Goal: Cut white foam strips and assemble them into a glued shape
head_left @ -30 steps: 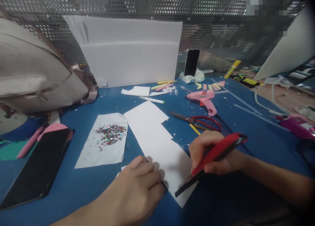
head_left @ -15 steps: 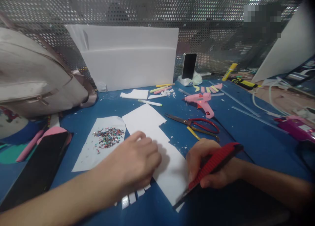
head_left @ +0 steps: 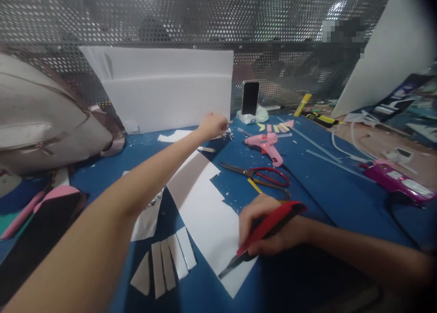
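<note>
My right hand is wrapped around a red utility knife. Its grey blade is out, the tip over the near end of a white sheet of board. My left hand is stretched far forward, over the spot with white scraps and marker pens by the standing white panel. Its fingers are curled, and whatever they may hold is hidden. Close below it lies a white pen with a green end. Several cut white strips lie side by side left of the board.
Scissors with red handles and a pink glue gun lie right of the board. A phone stands at the back. A white panel leans on the mesh; a bag is on the left. A purple device sits right.
My left hand has moved from above the board forward to the back of the table, uncovering the strips. My right hand still holds the knife, its blade near the board's near end. The view has shifted.
</note>
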Available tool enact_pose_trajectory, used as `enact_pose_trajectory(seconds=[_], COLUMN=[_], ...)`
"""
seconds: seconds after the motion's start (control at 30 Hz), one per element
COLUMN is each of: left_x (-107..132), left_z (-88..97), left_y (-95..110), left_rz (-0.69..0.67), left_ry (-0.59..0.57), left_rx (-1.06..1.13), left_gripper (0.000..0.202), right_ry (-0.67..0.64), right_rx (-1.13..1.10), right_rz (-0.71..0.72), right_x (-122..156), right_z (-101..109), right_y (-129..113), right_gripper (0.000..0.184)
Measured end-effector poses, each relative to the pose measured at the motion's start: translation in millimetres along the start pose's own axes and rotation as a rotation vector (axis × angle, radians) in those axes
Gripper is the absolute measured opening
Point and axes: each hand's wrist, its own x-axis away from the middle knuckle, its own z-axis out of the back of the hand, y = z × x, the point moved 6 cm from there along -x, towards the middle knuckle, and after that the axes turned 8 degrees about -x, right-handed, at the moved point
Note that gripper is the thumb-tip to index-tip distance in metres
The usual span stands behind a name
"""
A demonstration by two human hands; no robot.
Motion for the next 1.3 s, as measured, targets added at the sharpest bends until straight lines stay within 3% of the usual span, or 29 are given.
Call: enact_pose_trajectory(seconds=[0.13,0.27,0.53,0.9,1.03,1.3], left_x=[-13.5,0.5,40.3,46.6,43.7,30.7], left_z=[-12.7,-15.0,-28.2,-32.3,-32.1,-41.4], left_y=[-11.8,-27.2,-40.8,-50.1,-47.8,-21.7], left_rz=[0.039,0.073,0.085,0.032,0.045,0.027], left_ry=[0.023,0.015,-0.141,-0.311,-0.254,-0.132], left_rx=[0.021,0.034,0.057,0.166,0.249,0.482], left_gripper=[0.028,0.027,0.027,0.025,0.026,0.03], right_ry=[-0.005,0.0,-0.011,0.003,0.007,0.005], right_rx=[-0.013,0.005,0.037,0.015,0.008,0.009], right_rz=[0.015,0.015,0.01,-0.001,0.006,0.009], right_x=[1.5,1.5,-1.7,1.1,-0.6,-0.8], right_z=[-0.9,-0.4,-2.7,-0.5,-1.0,-1.1], right_y=[1.3,3.6,5.2,4.0,1.8,1.2], right_gripper=[0.022,0.024,0.023,0.019,0.017,0.022])
